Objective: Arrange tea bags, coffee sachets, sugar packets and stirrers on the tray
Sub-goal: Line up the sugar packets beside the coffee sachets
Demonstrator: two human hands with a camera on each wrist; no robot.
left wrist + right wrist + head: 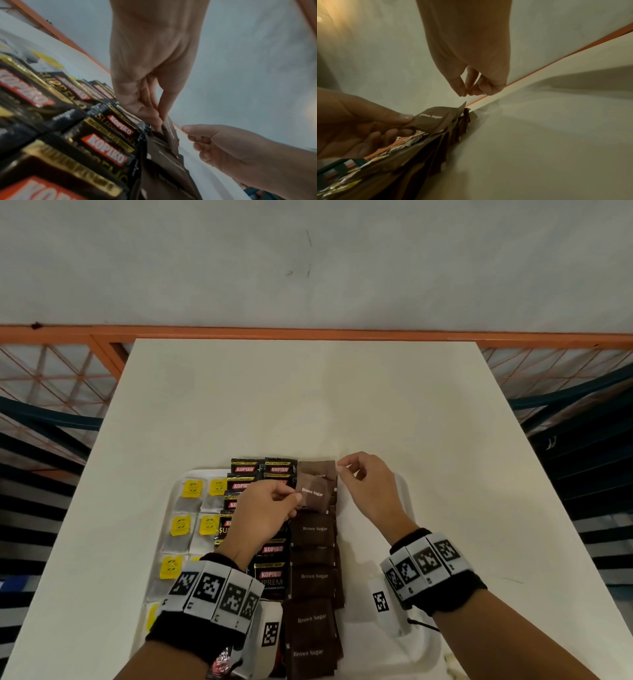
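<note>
Head view: left hand [265,510] pinches a flat brown paper sugar packet [314,494] by its left edge, above the far end of the white plastic tray [407,491]'s brown column. Right hand [366,487], fingertips pinched together on nothing, hovers just right of the packet, nearer its free edge.

Staged recording set-up in bare industrial-looking room, not home kitchen. Plain white worktop [308,405] against unpainted grey wall [308,261]; orange metal rail [342,334] with wire-mesh panels [44,371] behind it. Fiducial-marker wristbands [214,594] on both wrists. White tray [383,508] carries hospitality-style sachets.
</note>
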